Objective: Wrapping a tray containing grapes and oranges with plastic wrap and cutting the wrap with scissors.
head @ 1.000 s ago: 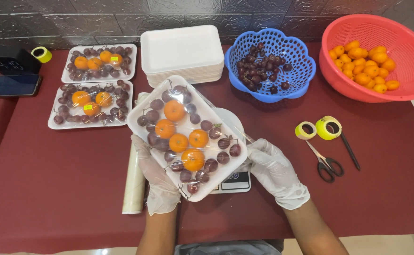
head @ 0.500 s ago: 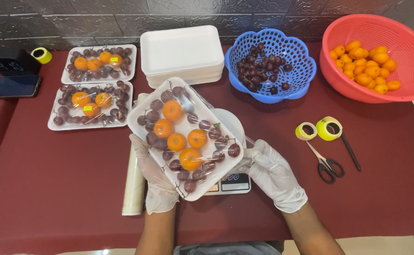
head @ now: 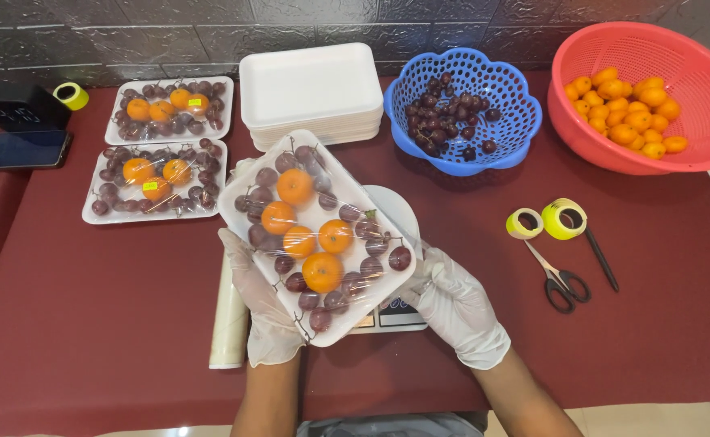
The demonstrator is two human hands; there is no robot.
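**Wrapped fruit tray held above scale, near front edge of counter**

Both hands are gloved. The left hand cups the near-left edge of the wrapped fruit tray, fingers curled under it. The right hand grips the tray's right corner, fingers closed against the film. The tray is tilted and turned diagonally, carrying 5 oranges among dark grapes under clear film. It is held over the white scale, which sits close to the counter's front edge.

A roll of clear film lies just left of the left hand, parallel to the left edge. 2 finished trays lie near the back-left corner, and a stack of empty white trays sits at the back edge. The blue basket of grapes and red basket of oranges occupy the back-right corner. 2 yellow tape rolls and scissors lie right of the right hand. Open counter remains at front-left and front-right.
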